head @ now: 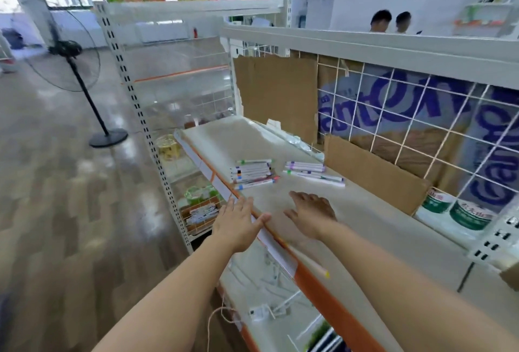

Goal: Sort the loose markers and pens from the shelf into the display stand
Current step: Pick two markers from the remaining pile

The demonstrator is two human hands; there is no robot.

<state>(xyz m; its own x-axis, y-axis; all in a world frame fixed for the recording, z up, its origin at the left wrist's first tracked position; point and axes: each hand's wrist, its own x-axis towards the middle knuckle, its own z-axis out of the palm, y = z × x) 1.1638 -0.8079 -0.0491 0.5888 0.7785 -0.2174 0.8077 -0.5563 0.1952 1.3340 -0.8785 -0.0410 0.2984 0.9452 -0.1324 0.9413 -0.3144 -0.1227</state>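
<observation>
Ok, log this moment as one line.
left hand: open, over shelf edge | right hand: open, above shelf | markers: two loose piles, untouched | display stand: not in view

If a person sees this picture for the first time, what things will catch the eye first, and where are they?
Two bare hands reach forward in the middle: the left hand at the shelf's orange front edge, the right hand over the shelf top, both open and holding nothing. Just beyond them two heaps of markers and pens lie side by side on the shelf. At the right, big blue lettering on packages shows behind a white wire grid.
</observation>
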